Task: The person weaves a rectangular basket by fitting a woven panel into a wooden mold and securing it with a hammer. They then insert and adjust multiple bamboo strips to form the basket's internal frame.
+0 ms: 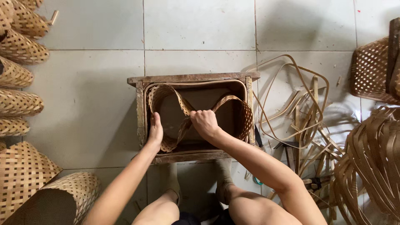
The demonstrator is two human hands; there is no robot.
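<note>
Right now you're seating the woven band (pixel 233 109) inside the wooden frame (pixel 193 77): your right hand (pixel 204 122) pinches its middle fold, your left hand (pixel 156 130) presses the near-left edge. Next, push the fold outward against the walls.

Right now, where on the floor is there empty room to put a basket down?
The grey tiles beyond the wooden frame are bare, and so is the patch between the frame and the woven baskets on the left. The right side is crowded with loose bamboo strips.
</note>
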